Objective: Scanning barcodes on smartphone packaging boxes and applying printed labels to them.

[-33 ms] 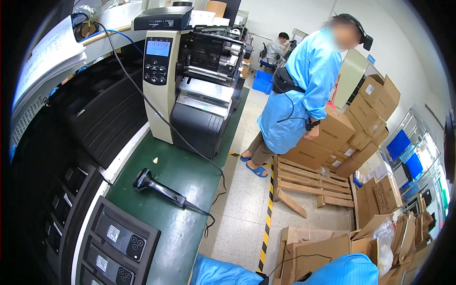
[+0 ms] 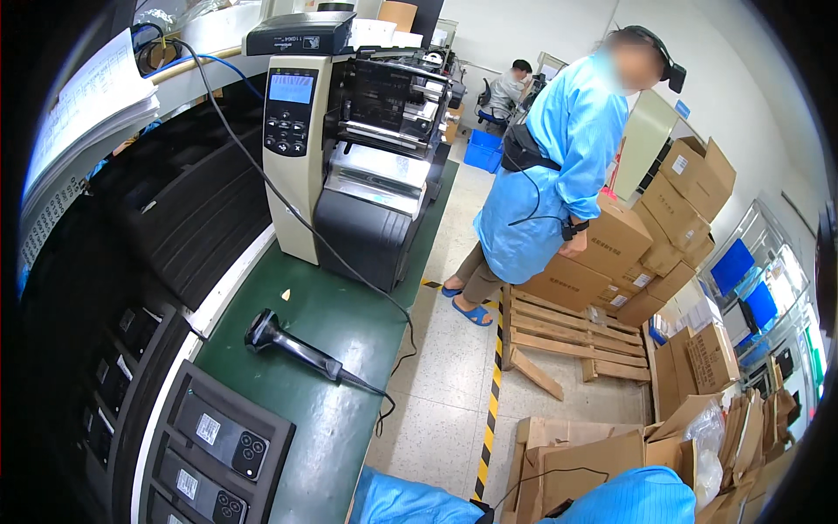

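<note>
Both my hands are out of the picture; only two blue sleeves show at the lower edge, my left sleeve (image 2: pixel 406 500) and my right sleeve (image 2: pixel 633 499). The left sleeve lies beside the edge of a green-topped table (image 2: pixel 319 441). On that table a black handheld barcode scanner (image 2: pixel 297 347) rests on its side, its cord running off to the right. To its lower left, a black foam tray (image 2: pixel 278 430) holds several dark phones (image 2: pixel 218 432) with white labels, camera ends toward the right. No hand touches the scanner or the phones.
A label printer (image 2: pixel 292 175) stands on the table's far part. More dark trays (image 2: pixel 131 375) are at left, under papers (image 2: pixel 96 105). Across the aisle, a person in a blue coat (image 2: pixel 541 183) stands beside a wooden pallet (image 2: pixel 567 336) and stacked cartons (image 2: pixel 602 236). An opened carton (image 2: pixel 585 463) is lower right.
</note>
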`<state>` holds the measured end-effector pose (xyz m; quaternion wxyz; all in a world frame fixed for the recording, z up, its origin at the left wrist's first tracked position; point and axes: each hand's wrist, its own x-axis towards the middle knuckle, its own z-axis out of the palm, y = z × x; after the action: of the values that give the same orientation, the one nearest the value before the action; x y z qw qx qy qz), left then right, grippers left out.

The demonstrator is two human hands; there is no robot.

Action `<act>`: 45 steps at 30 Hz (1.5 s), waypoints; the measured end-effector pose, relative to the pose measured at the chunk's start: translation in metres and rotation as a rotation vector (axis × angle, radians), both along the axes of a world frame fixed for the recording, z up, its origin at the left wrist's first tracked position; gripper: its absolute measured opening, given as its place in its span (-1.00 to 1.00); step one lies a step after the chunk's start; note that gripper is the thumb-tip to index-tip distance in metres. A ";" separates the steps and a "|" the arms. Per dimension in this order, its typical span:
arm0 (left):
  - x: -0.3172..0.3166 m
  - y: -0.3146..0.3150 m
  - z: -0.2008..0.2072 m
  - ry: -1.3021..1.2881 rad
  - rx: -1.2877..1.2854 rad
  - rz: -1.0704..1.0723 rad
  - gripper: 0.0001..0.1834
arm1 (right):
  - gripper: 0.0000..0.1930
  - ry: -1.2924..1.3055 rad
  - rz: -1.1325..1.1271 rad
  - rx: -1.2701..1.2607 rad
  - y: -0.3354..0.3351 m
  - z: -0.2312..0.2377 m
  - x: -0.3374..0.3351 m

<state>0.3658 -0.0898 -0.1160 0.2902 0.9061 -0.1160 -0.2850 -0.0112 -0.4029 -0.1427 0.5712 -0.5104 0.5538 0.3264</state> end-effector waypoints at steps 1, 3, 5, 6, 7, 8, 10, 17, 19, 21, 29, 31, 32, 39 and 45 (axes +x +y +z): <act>0.000 0.000 0.000 -0.002 0.000 -0.001 -0.56 | -0.63 0.000 0.003 0.000 0.000 0.000 0.000; 0.000 -0.001 0.000 -0.002 -0.002 -0.002 -0.56 | -0.63 0.000 0.008 0.000 0.000 -0.001 -0.001; 0.000 -0.002 0.000 -0.001 0.001 0.002 -0.56 | -0.63 0.000 0.015 0.002 0.000 -0.002 -0.002; -0.001 -0.002 0.000 -0.002 -0.002 0.000 -0.56 | -0.63 -0.003 0.017 0.002 -0.001 -0.002 -0.002; -0.001 -0.002 -0.001 -0.002 0.000 0.000 -0.56 | -0.63 -0.001 0.023 0.003 -0.001 -0.003 -0.003; -0.001 -0.002 -0.001 -0.003 -0.001 -0.002 -0.56 | -0.63 -0.001 0.027 0.002 -0.001 -0.004 -0.003; -0.001 -0.003 -0.001 -0.002 -0.001 0.002 -0.56 | -0.63 -0.007 0.043 0.006 -0.001 -0.006 -0.005; -0.002 -0.007 -0.001 -0.012 -0.011 -0.006 -0.56 | -0.63 -0.015 0.132 0.009 -0.003 -0.020 -0.009; -0.002 -0.009 -0.002 -0.013 -0.016 -0.009 -0.56 | -0.63 -0.032 0.189 -0.020 -0.009 -0.015 0.003; -0.002 -0.009 -0.003 -0.013 -0.021 -0.009 -0.56 | -0.63 -0.100 0.251 -0.178 -0.015 0.000 0.028; -0.003 -0.019 -0.005 -0.013 -0.043 -0.015 -0.56 | -0.79 -1.024 0.016 -0.826 -0.036 0.151 0.230; -0.003 -0.023 -0.005 -0.011 -0.058 -0.014 -0.56 | -0.81 -1.260 0.112 -1.022 -0.046 0.180 0.279; -0.003 -0.024 -0.004 -0.009 -0.064 -0.013 -0.56 | -0.80 -1.391 0.173 -1.152 -0.051 0.189 0.301; 0.017 -0.039 0.008 -0.044 -0.102 -0.021 -0.56 | -0.81 -1.436 0.234 -1.325 -0.057 0.189 0.377; 0.042 -0.065 0.014 -0.061 -0.140 -0.048 -0.55 | -0.90 -1.252 0.210 -1.261 -0.052 0.180 0.377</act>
<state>0.4078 -0.1551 -0.1016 0.3424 0.8888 -0.1661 -0.2552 0.3660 -0.4544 0.0378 0.3494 -0.8621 0.1674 -0.3266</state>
